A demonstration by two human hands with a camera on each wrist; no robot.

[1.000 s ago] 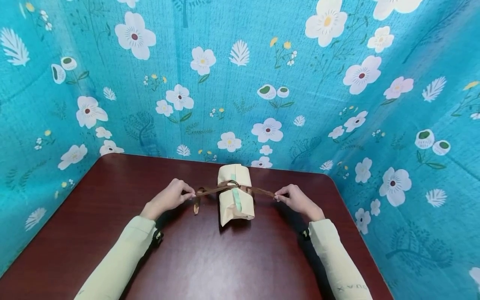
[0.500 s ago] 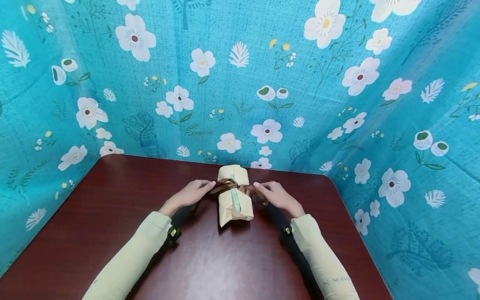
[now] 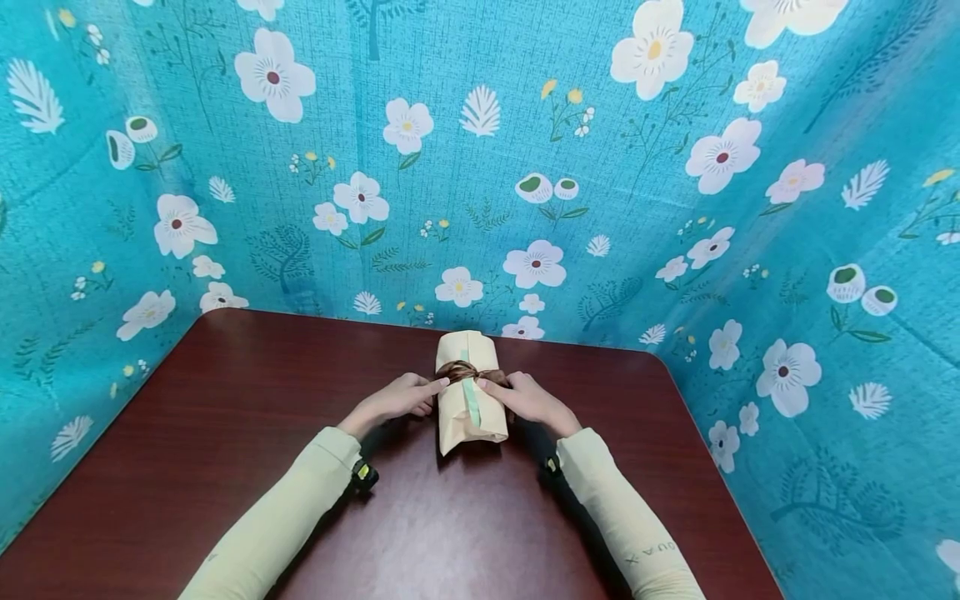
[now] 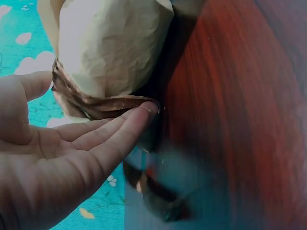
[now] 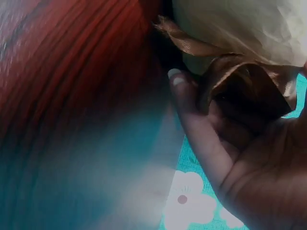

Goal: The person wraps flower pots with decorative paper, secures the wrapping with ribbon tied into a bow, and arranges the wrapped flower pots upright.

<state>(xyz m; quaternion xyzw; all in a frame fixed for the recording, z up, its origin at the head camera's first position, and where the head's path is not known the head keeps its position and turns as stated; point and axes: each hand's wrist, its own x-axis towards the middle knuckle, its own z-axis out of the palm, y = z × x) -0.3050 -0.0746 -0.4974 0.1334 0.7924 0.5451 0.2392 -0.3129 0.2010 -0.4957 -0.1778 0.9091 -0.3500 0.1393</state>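
A cream paper-wrapped parcel (image 3: 454, 417) with a pale green strip (image 3: 472, 402) down its top lies on the table. Tied across its middle is a brown ribbon (image 3: 459, 369). My left hand (image 3: 401, 396) is at the parcel's left side, thumb on top by the ribbon. In the left wrist view its fingers (image 4: 122, 132) reach out nearly straight and touch the ribbon low on the side. From the right, my right hand (image 3: 532, 398) rests against the parcel, thumb near the knot. The right wrist view shows a ribbon loop (image 5: 278, 79) over the palm and one finger (image 5: 192, 108) extended; other fingers are partly hidden.
The dark red-brown table (image 3: 450, 517) extends around the parcel, its far edge just behind it. A blue floral curtain (image 3: 480, 208) hangs behind and along both sides. Dark wrist devices, the left one (image 3: 365, 475) included, sit below both sleeves.
Both hands held the ribbon ends stretched outward, then let them go and moved inward. Now they are against the parcel's two sides, thumbs over its top. The parcel has stayed in place.
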